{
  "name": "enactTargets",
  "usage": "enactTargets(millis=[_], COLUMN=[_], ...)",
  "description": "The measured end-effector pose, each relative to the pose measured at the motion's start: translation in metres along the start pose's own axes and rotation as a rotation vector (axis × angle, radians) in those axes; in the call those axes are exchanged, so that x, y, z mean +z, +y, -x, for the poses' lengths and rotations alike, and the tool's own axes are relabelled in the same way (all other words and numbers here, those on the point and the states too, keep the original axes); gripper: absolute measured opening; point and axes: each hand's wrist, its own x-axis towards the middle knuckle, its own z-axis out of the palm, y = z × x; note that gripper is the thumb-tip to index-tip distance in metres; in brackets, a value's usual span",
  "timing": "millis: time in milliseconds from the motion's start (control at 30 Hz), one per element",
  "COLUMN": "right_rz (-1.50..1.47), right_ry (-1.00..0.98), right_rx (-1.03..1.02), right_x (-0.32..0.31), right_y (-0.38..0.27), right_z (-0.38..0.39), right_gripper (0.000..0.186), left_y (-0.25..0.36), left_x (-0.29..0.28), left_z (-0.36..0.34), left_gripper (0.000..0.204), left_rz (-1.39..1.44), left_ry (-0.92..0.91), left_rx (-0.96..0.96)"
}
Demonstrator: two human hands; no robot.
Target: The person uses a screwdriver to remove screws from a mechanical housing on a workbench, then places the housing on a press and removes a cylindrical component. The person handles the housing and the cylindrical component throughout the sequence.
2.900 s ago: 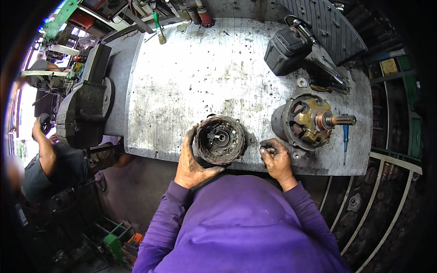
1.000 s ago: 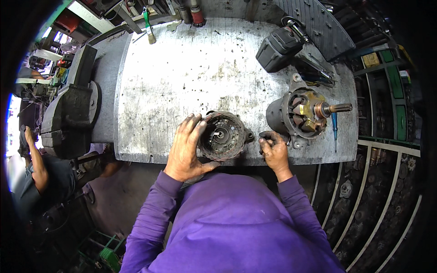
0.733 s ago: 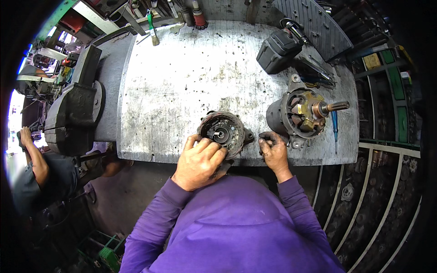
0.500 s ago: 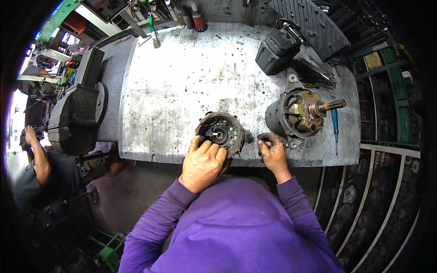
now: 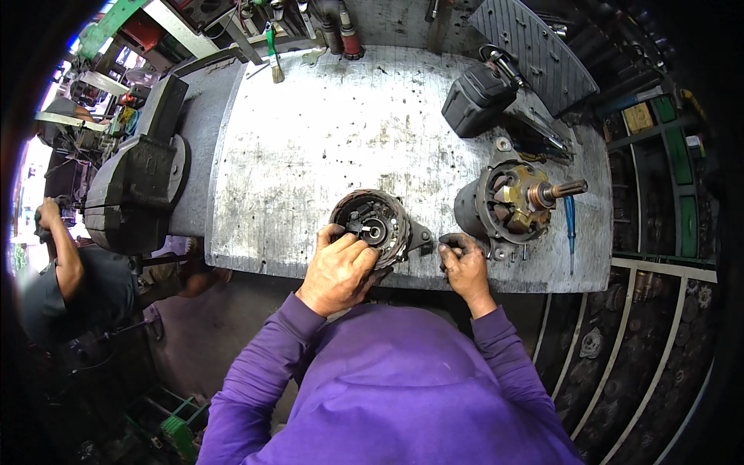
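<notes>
1. The left hand (image 5: 339, 269) lies over the near side of a round alternator housing (image 5: 377, 226), with its fingers curled on the rim. It seems to press the part down so that it does not roll or slide on the metal.

2. The housing stands at the near edge of the bench (image 5: 310, 155), its open face turned up. This way the inner parts are visible from above and both hands reach it easily.

3. The right hand (image 5: 465, 267) is just to the right of the housing, closed around something small and dark. I cannot tell what it is, because the fingers hide it. The hand rests on the bench edge, probably for support.

4. The two hands are apart, one on each side of the small mounting ear that sticks out from the housing.

5. Beyond the right hand lies the rotor assembly (image 5: 511, 205), on its side with its shaft pointing away to the right. It is near, but does not touch the housing, so I judge it is set aside while the housing is handled.

6. A blue screwdriver (image 5: 570, 232) lies to the right of the rotor assembly, within reach of the right hand.

7. Farther from the right hand a black power tool (image 5: 480, 97) lies, well apart from the work.

8. Far to the left of the left hand a heavy vise (image 5: 136, 182) is fixed at the bench side, and past it another person (image 5: 70, 287) is working.
</notes>
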Motion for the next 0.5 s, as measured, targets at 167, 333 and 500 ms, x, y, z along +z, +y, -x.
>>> enactTargets(millis=[167, 333, 500], right_rz=[-0.009, 0.051, -0.005], right_ry=[0.010, 0.072, 0.075], right_rx=[0.021, -0.001, 0.080], right_x=[0.001, 0.003, 0.005], right_y=[-0.004, -0.010, -0.003], right_z=[0.000, 0.001, 0.000], right_gripper=[0.020, 0.018, 0.017], left_y=[-0.012, -0.034, -0.049], left_x=[-0.006, -0.019, -0.003], left_z=[-0.002, -0.004, -0.023], left_gripper=[0.034, 0.036, 0.066], left_rz=[0.113, 0.861, 2.005], left_ry=[0.026, 0.172, 0.557], left_rx=[-0.034, -0.575, -1.240])
